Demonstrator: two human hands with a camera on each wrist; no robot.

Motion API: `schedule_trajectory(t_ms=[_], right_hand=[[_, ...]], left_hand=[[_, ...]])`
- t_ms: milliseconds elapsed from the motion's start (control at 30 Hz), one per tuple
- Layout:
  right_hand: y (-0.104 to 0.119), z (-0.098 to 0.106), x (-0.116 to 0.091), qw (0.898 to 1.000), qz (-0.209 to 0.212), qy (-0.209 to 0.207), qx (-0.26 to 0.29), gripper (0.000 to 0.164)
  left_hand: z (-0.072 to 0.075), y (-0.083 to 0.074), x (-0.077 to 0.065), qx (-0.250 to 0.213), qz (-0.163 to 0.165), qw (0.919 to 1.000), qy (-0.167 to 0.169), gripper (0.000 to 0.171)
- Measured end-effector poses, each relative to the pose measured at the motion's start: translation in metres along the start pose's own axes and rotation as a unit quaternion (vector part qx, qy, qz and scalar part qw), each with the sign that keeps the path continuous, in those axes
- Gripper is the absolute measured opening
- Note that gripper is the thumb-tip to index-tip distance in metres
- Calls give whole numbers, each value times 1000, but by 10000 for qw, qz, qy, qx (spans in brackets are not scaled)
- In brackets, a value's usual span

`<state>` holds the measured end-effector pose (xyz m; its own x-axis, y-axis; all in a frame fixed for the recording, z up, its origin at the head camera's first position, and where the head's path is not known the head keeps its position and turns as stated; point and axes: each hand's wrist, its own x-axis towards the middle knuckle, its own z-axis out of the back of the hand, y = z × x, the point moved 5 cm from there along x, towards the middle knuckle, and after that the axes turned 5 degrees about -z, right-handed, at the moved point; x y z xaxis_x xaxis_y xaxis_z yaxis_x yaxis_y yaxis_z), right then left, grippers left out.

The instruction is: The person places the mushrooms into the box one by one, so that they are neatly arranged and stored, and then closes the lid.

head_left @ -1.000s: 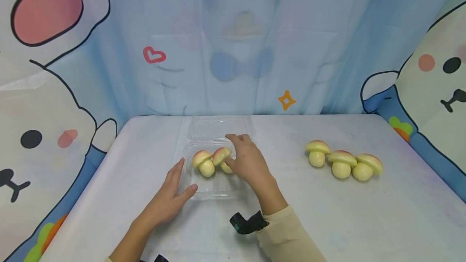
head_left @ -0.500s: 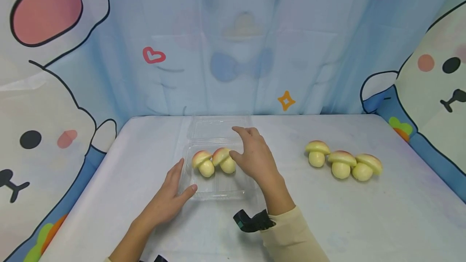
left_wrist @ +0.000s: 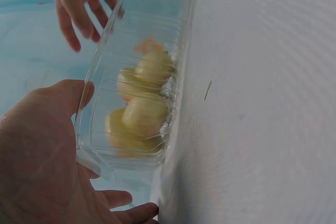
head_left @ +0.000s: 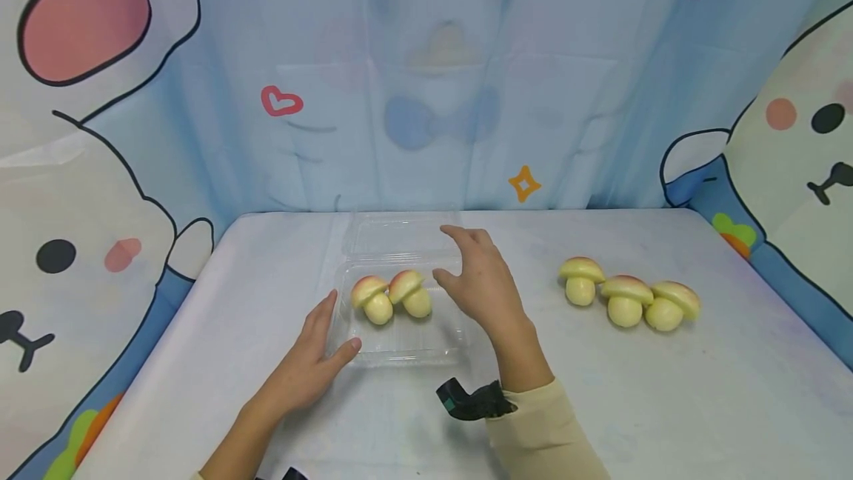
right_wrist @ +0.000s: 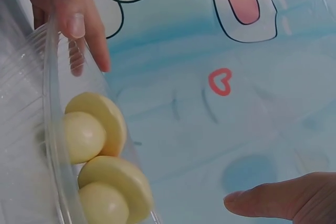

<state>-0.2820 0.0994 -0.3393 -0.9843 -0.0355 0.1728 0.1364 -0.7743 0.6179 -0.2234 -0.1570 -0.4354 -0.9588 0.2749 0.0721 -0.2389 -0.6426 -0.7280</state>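
A lidded clear plastic container [head_left: 413,347] lies unfolded on the table, with two yellow toy mushrooms [head_left: 373,299] [head_left: 417,301] with reddish caps side by side in its tray. My left hand [head_left: 308,361] holds the tray's near left corner, thumb over the rim and fingers along the outer side. In the left wrist view the thumb [left_wrist: 73,95] rests at the rim. My right hand [head_left: 483,280], fingers spread and holding nothing, hovers by the tray's right side. Its thumb [right_wrist: 278,198] shows apart from the mushrooms in the right wrist view.
Several more things share the white table [head_left: 533,421]: a group of three toy mushrooms [head_left: 625,302] sits to the right. Behind the container its raised-edge lid [head_left: 400,234] lies flat, near the blue patterned curtain [head_left: 566,95] at the table's back edge.
My right hand has let go of the right-hand mushroom in the tray and drawn back up and to the right. My left hand stays at the container's corner.
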Motion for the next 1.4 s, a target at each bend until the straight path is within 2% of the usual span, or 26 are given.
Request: schedule_trajectory(t_ms=[300,733,1133,1400], right_hand=[[-4,9,1,9998,-193,15,89,66],[-21,24,0,9982,-465,-173,331,63],[-36,38,1,9969,-630,-360,293,61],[-44,46,1,9945,-898,-471,271,61]], left_hand=[[2,0,-1,69,-32,10000,-52,91],[1,0,-1,15,68,10000,38,90],[0,-1,-3,-16,109,9999,59,89],[0,-2,-1,-2,111,9999,80,90]])
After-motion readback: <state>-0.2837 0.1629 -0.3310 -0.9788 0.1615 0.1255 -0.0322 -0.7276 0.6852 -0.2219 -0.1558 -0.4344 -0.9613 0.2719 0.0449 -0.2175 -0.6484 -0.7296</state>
